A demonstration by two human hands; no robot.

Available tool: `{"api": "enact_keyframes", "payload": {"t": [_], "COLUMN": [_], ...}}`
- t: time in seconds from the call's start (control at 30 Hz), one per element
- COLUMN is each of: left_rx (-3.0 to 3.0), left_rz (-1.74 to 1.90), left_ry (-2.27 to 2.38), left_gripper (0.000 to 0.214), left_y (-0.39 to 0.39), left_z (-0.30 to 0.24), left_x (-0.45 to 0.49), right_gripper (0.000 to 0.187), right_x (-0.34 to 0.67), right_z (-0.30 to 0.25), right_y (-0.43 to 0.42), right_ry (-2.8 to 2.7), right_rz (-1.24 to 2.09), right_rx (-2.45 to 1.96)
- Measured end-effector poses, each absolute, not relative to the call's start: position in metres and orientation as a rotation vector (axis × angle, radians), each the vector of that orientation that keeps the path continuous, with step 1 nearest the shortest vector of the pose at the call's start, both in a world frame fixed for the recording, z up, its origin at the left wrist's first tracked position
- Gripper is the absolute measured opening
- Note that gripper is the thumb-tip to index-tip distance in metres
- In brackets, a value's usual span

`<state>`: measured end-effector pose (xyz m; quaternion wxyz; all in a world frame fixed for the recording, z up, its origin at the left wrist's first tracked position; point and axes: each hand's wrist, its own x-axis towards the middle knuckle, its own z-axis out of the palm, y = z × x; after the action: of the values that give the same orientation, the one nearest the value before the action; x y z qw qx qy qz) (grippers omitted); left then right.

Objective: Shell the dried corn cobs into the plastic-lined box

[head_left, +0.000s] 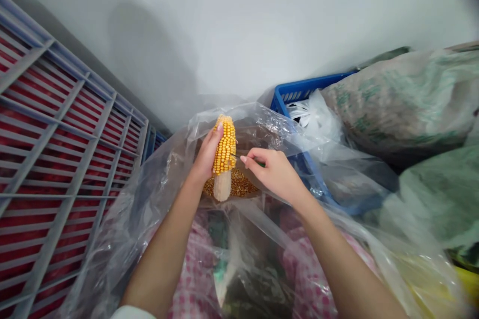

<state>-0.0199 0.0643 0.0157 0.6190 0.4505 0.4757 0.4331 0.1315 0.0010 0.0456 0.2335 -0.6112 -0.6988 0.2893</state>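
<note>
My left hand is wrapped round a corn cob and holds it upright. Yellow kernels cover its upper part, while the lower end is bare and pale. From the right, my right hand pinches a thin dark metal pick whose tip meets the kernels near their lower edge. A bit of green shows in that palm, perhaps its handle. Loose corn kernels lie below the cob inside a large clear plastic bag, which spreads open around both forearms and over the knees.
A pale slatted plastic crate with red behind its slats stands at the left. To the right, a blue crate holds white plastic bags. Beside it lies a large stuffed sack. A white wall rises in front.
</note>
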Motion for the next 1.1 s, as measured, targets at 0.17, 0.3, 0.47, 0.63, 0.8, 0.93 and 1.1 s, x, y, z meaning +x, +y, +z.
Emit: {"api": "enact_keyframes", "payload": {"t": [0.17,0.3,0.47,0.63,0.8,0.93,1.1], "left_rx": [1.312,1.257,1.126,1.368,1.503,1.619,1.781], "left_rz": [0.958,0.896,0.829,0.805,0.784,0.773,0.648], "left_ry": [1.203,1.224,1.175,1.335,1.468,1.583,1.759], "left_gripper": [0.042,0.043,0.050,0.049,0.051,0.051,0.055], "left_y": [0.061,0.060,0.060,0.054,0.053,0.054,0.053], "left_z": [0.011,0.004,0.000,-0.008,-0.013,-0.014,-0.015], "left_x": [-0.018,-0.020,-0.024,-0.023,-0.023,-0.021,-0.016], "right_gripper": [0.027,0.026,0.024,0.025,0.028,0.029,0.030], "right_x": [0.126,0.127,0.129,0.123,0.116,0.111,0.103], "right_z": [0.042,0.033,0.025,0.018,0.014,0.015,0.005], "right_y": [-0.002,0.002,0.007,0.005,0.003,0.001,0.003], "right_ry": [-2.276,-2.349,-2.295,-2.415,-2.479,-2.508,-2.499], "right_rz": [0.323,0.334,0.506,0.412,0.333,0.269,0.280], "right_rx": [-1.780,-1.707,-1.551,-1.651,-1.698,-1.783,-1.869]}}
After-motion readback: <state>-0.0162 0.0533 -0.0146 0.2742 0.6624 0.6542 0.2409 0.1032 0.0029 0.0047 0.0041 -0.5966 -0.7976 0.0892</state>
